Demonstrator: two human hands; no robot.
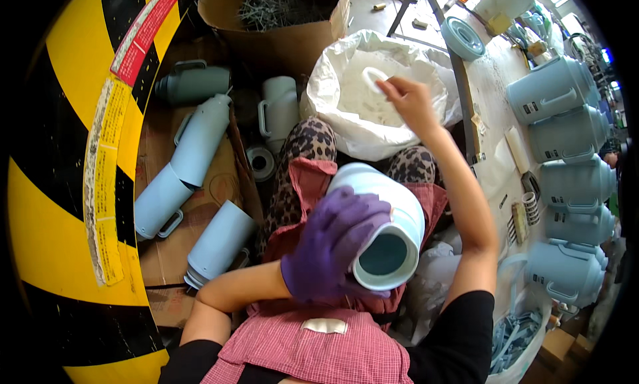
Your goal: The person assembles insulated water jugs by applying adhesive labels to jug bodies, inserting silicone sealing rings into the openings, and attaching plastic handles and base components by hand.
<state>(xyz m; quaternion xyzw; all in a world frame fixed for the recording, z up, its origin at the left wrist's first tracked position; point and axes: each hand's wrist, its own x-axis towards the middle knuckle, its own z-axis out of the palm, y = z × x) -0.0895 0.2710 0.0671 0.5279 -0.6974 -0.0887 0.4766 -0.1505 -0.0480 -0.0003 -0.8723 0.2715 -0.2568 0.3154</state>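
Note:
My left hand (333,241), in a purple glove, is wrapped round a light blue jug body (403,207) on my lap. The jug's open round mouth tilts toward me, showing a darker blue inside. Out ahead, my bare right hand (411,103) pinches a thin white ring (377,70) between thumb and fingers. That ring is above a large white plastic sack (339,128), whose pale contents are too blurred to make out.
On the left, several blue jug bodies (223,234) lie on cardboard (156,261) beside a yellow-and-black striped panel (60,204). A carton (279,48) of metal pieces stands ahead. Handled blue jugs (556,94) line the right-hand bench (492,84); a bag of blue strips (516,337) sits below.

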